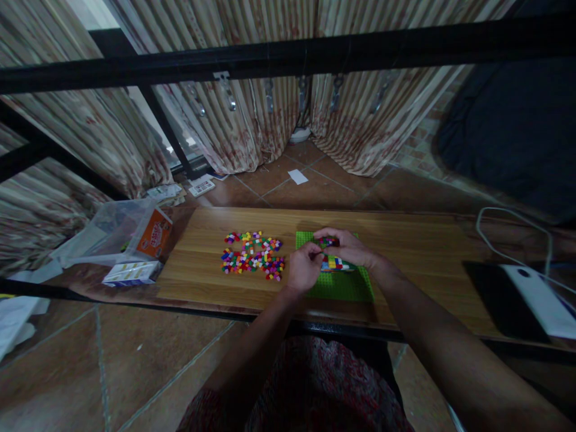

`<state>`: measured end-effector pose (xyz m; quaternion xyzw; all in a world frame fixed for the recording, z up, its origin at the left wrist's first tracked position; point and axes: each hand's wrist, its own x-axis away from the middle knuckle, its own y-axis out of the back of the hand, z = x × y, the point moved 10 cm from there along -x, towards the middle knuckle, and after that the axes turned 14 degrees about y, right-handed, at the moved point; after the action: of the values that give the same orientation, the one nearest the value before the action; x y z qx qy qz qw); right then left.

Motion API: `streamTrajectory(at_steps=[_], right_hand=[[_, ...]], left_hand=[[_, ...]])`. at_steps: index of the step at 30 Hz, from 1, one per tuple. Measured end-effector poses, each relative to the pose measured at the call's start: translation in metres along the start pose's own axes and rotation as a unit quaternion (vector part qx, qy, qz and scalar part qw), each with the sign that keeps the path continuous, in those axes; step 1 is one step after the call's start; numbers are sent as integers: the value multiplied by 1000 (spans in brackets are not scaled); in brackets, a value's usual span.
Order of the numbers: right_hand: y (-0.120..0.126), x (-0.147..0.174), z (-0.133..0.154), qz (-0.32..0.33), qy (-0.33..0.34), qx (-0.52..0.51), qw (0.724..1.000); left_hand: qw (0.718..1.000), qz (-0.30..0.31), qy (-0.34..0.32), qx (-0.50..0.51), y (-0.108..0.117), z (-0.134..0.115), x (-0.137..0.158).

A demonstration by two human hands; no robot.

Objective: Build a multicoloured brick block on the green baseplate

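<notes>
A green studded baseplate [346,288] lies on the wooden table, with joined toy bricks [335,264] in several colours on it. Above its left part, my left hand [305,265] is closed in a pinch on a small dark reddish piece, apparently a toy brick. My right hand [346,245] reaches in from the right, its fingers and thumb curved around dark multicoloured bricks [328,241] at the back of the plate. The fingertips of both hands nearly meet, and they partly hide the bricks. Left of my hands, many loose toy bricks [252,255] lie spread out.
The wooden table [414,252] has a clear plastic bin [114,228] with an orange label and a small box [132,273] at its left end. A black-and-white flat item [535,294] and a white cable [513,210] lie at the right. A dark metal bar [279,58] crosses behind.
</notes>
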<state>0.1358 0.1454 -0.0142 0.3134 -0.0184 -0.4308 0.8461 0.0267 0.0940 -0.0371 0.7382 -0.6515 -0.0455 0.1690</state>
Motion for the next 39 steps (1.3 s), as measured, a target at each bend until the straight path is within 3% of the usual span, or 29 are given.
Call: streamTrajectory(at_steps=[10, 17, 24, 28, 31, 35, 39], right_hand=[[-3, -2, 1, 27, 4, -19, 999], [-7, -1, 4, 37, 15, -18, 999], [-8, 1, 1, 46, 3, 36, 998], [-9, 3, -3, 25, -18, 61, 998], [-8, 5, -6, 2, -41, 132, 990], [-9, 6, -3, 8, -45, 221, 974], [-9, 7, -3, 13, -44, 243, 969]], left_hand=[[1000, 6, 15, 2, 1, 5, -2], [996, 37, 63, 53, 0, 14, -5], [997, 1, 72, 33, 5, 13, 6], [998, -33, 53, -1, 39, 12, 12], [993, -96, 43, -57, 91, 14, 11], [958, -182, 78, -206, 156, 20, -2], [919, -159, 56, -358, 165, 17, -23]])
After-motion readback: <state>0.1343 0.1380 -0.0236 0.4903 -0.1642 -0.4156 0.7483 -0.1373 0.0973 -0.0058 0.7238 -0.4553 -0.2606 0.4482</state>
